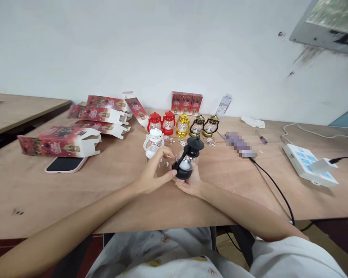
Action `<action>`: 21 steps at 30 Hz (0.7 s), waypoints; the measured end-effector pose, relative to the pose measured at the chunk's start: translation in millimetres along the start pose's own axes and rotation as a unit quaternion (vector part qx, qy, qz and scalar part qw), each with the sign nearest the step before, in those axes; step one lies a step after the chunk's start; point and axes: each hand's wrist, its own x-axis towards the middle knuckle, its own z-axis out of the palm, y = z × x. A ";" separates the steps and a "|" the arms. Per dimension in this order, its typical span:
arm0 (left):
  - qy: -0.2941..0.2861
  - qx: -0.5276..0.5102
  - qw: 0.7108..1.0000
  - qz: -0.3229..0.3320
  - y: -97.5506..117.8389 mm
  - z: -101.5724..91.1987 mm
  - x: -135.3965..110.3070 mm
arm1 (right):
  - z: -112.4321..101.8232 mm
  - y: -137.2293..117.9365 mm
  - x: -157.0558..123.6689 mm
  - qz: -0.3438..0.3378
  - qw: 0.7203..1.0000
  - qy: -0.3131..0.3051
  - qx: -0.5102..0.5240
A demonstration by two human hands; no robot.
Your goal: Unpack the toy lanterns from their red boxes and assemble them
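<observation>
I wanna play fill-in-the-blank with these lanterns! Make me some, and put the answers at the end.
The right hand holds a ____ lantern.
There are ____ red lanterns.
The middle lantern in the row of five is ____.
Behind that row, ____ upright red boxes stand side by side.

Missing words: black; two; gold; three.

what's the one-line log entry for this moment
left hand: touching black lantern | right hand: holding it | beyond left hand: white lantern | behind: red lanterns, gold lantern
</observation>
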 end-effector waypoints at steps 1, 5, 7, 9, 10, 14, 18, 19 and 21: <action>0.010 0.004 1.000 -0.001 0.5 0.0 0.2 | 0.5 0.0 -0.2 0.002 1.000 -0.001 -0.001; -0.020 0.013 1.000 -0.008 0.7 1.5 0.6 | 3.9 0.3 -0.8 0.004 1.000 0.008 0.006; 0.006 0.028 1.000 -0.013 0.4 2.9 1.1 | 5.4 1.3 -0.6 0.008 0.999 0.032 0.008; 0.017 0.033 0.999 -0.012 0.2 3.9 2.3 | 6.4 2.8 0.1 0.016 0.999 0.052 -0.002; 0.013 0.028 0.999 -0.012 0.1 4.2 3.0 | 6.7 3.5 0.6 0.020 0.998 0.053 -0.009; 0.051 0.029 0.998 -0.019 -0.4 4.3 3.9 | 7.3 5.0 2.9 0.042 0.998 0.034 -0.044; 0.136 0.051 0.989 -0.030 -3.5 7.6 0.8 | 5.9 2.1 4.3 0.095 0.993 0.031 -0.067; 0.131 0.050 0.989 -0.036 -4.6 8.8 0.2 | 5.1 1.1 4.3 0.100 0.992 0.029 -0.065; 0.100 0.048 0.993 -0.048 -6.5 10.1 0.7 | 3.8 -0.9 4.0 0.103 0.993 0.011 -0.053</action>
